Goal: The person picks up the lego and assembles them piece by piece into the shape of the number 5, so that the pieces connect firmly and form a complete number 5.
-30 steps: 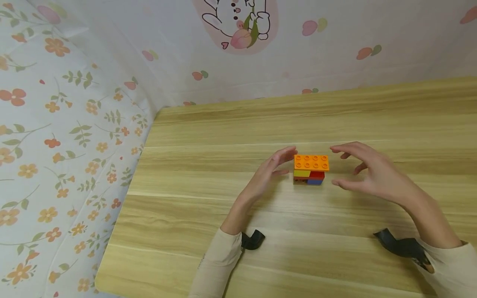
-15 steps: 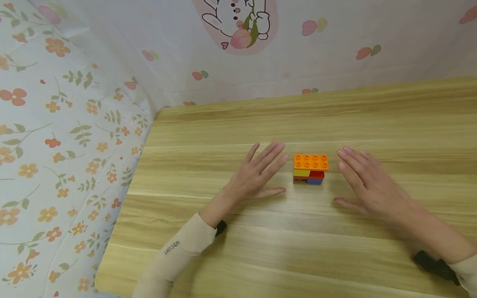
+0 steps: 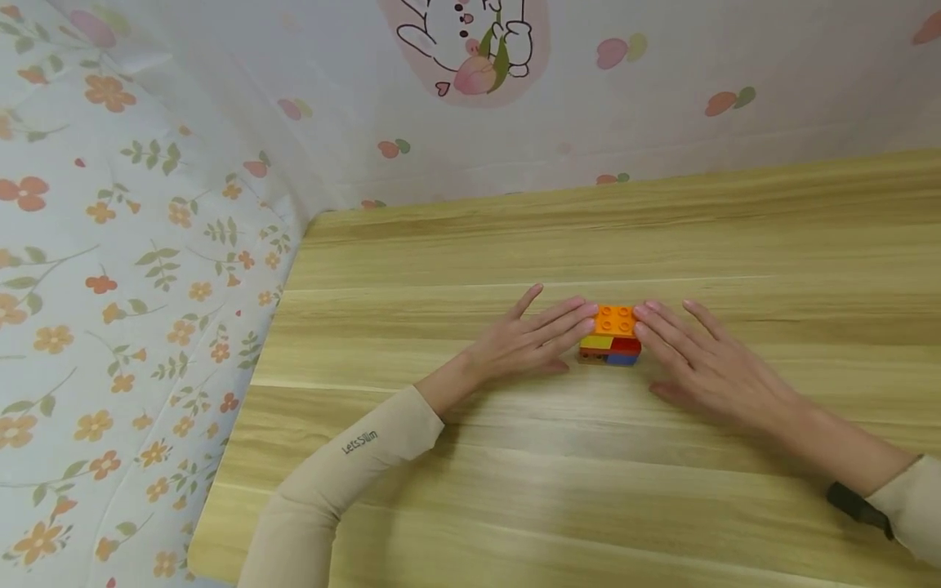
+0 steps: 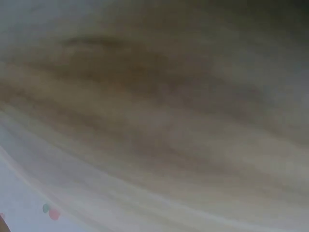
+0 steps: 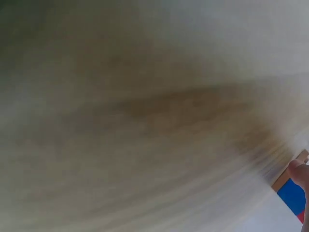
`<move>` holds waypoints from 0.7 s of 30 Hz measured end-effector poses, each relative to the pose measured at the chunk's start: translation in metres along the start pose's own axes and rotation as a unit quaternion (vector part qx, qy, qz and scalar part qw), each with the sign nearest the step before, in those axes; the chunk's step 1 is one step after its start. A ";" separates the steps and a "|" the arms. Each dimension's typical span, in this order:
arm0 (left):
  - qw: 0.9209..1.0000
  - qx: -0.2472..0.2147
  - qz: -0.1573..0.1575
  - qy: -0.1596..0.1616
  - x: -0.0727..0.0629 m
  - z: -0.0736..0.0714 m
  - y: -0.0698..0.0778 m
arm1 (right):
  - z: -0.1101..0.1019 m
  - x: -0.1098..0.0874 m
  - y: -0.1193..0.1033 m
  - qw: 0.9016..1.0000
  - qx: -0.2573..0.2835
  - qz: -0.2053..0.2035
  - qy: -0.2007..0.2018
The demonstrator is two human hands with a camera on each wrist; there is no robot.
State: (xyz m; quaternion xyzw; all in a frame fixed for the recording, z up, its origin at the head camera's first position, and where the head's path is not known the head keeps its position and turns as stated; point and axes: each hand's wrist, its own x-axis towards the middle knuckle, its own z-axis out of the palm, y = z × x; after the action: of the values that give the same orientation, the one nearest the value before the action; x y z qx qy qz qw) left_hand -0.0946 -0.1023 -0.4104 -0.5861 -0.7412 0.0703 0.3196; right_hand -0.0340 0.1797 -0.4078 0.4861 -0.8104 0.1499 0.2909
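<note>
A small stack of toy building bricks stands on the wooden table. Its top is an orange brick (image 3: 615, 321) with round studs. Below it show a yellow brick (image 3: 595, 342), a red brick (image 3: 626, 345), a blue brick (image 3: 623, 358) and a brownish piece (image 3: 591, 358). My left hand (image 3: 524, 341) has straight fingers whose tips rest on the left end of the orange brick. From the other side, the fingertips of my right hand (image 3: 709, 359) lie on its right end, also straight. In the right wrist view only a fingertip (image 5: 298, 173) shows beside the blue brick.
The wooden table (image 3: 412, 278) stretches around the stack, its left edge beside a flowered cloth (image 3: 110, 269). Behind the table hangs a white curtain (image 3: 316, 49) with a rabbit print. Mostly blurred table surface fills the left wrist view.
Both hands were apart from the stack, at either side of it. They have turned palms down and moved inward, and their fingertips now touch the orange brick. The stack stays in place.
</note>
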 end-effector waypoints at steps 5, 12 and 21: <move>0.999 -0.028 -0.029 -0.017 0.003 0.005 0.000 | 0.005 -0.001 0.006 1.000 0.028 0.009 -0.002; 0.989 -0.106 -0.085 -0.056 0.010 0.011 -0.001 | 0.015 -0.002 0.018 0.997 0.050 0.055 -0.028; 0.953 -0.211 -0.156 -0.151 0.024 0.014 -0.010 | 0.019 0.005 0.029 0.974 0.110 0.170 -0.099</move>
State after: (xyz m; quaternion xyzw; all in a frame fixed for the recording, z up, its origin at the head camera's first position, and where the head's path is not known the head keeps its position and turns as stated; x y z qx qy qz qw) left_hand -0.1132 -0.0800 -0.4077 -0.5000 -0.8609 -0.0503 0.0800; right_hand -0.0669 0.1802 -0.4190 0.3827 -0.8846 0.2360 0.1241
